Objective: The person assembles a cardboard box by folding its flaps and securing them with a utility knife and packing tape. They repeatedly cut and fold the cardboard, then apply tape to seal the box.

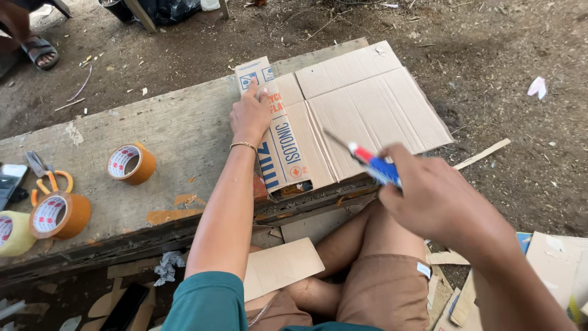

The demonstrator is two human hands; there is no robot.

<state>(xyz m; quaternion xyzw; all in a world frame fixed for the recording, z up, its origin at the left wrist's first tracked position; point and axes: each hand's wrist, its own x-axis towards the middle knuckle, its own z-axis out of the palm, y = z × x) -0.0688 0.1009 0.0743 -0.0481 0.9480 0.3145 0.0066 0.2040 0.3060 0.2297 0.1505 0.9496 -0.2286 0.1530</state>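
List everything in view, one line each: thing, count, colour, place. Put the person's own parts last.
flattened corrugated cardboard box: one, brown with a blue and white printed flap, on the plank's right end
weathered wooden plank: one, grey, across the dirt ground
rolls of packing tape: three, two brown and one pale yellow, on the plank's left part
orange-handled scissors: one, by the left rolls
cardboard scraps: several, brown, on the ground under and right of the plank
sandalled foot: another person's, top left
left hand: pressing down the printed flap
right hand: holding a blue and red utility knife, blade out, above the box
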